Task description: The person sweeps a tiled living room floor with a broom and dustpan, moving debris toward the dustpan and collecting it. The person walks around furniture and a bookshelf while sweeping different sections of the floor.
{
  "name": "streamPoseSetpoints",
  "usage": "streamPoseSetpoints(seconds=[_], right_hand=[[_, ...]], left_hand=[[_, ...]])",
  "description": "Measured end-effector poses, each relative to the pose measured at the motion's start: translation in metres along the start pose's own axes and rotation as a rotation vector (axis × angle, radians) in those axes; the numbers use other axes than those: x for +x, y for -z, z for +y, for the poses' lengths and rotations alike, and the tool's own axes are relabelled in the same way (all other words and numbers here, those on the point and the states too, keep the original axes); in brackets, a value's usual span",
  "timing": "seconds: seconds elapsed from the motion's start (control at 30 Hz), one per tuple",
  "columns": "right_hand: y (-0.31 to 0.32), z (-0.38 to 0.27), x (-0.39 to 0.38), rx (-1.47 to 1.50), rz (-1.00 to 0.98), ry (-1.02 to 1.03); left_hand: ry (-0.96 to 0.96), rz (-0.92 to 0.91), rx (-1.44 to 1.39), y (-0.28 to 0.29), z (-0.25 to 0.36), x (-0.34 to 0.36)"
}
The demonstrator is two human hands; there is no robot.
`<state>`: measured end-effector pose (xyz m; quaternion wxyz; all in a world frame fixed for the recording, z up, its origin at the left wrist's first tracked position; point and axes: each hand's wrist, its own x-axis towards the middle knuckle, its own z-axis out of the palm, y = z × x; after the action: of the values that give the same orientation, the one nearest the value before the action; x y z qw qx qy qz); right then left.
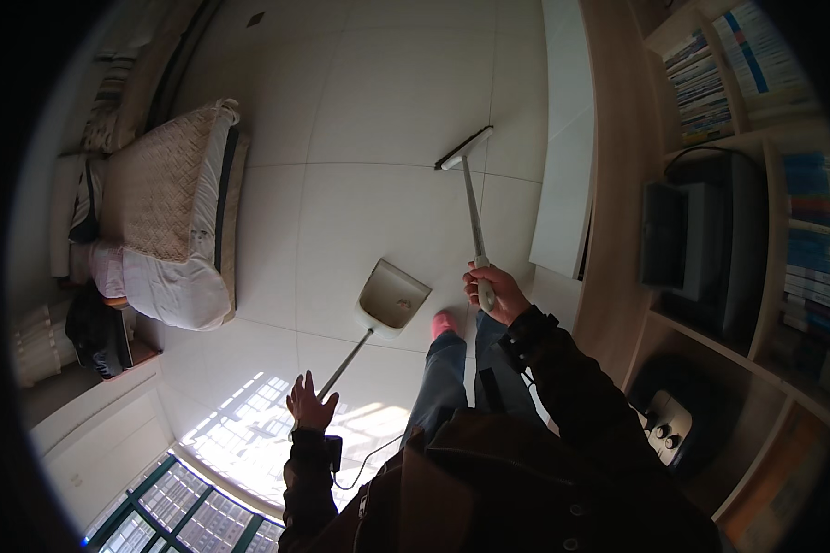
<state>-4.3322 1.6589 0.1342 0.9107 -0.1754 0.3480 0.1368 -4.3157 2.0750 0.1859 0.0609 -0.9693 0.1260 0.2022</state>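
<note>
My right hand [500, 293] grips the pale handle of a long-handled broom [475, 221], whose white head with dark bristles rests on the tiled floor ahead, near the white cabinet fronts. My left hand [312, 402] has its fingers spread apart at the upper end of the metal dustpan handle [346, 361]; whether the palm touches it is unclear. The pale dustpan [392, 295] lies on the floor in front of my feet, with some small light debris [403, 302] in it.
A bed with a quilted cover [161, 194] stands at the left. A wooden shelving unit [622, 166] with books and a dark device [701, 249] runs along the right, above white cabinet fronts [563, 212]. A sunlit window [175, 502] is at lower left; my pink footwear [444, 324] shows below.
</note>
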Motion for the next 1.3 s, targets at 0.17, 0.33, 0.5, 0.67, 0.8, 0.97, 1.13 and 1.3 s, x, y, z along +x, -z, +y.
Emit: streamPoseSetpoints(seconds=[0.17, 0.33, 0.5, 0.67, 0.8, 0.97, 1.13, 1.3], right_hand=[[0.016, 0.008, 0.025, -0.377, -0.01, -0.14], [0.059, 0.006, 0.034, -0.572, -0.26, -0.161], [0.154, -0.039, 0.025, -2.196, 0.326, -0.091], [0.247, -0.062, 0.01, -2.776, 0.399, -0.474], [0.27, -0.063, 0.0, -3.115, 0.244, -0.245], [0.268, -0.069, 0.01, -3.069, 0.067, -0.661], [0.276, -0.071, 0.018, -3.012, 0.07, -0.823], [0.276, -0.072, 0.005, -3.221, 0.191, -0.528]], left_hand=[[0.05, -0.609, -1.446, 0.02, 0.146, 0.078], [0.189, -1.005, -1.731, 0.012, 0.272, 0.114], [0.089, -0.997, -1.633, -0.006, 0.287, 0.109], [0.114, -1.014, -1.554, -0.027, 0.271, 0.102], [0.109, -1.028, -1.532, -0.042, 0.263, 0.098], [0.12, -1.013, -1.576, -0.048, 0.258, 0.094], [0.134, -0.958, -1.602, -0.042, 0.252, 0.095], [0.131, -0.96, -1.619, -0.044, 0.254, 0.094]])
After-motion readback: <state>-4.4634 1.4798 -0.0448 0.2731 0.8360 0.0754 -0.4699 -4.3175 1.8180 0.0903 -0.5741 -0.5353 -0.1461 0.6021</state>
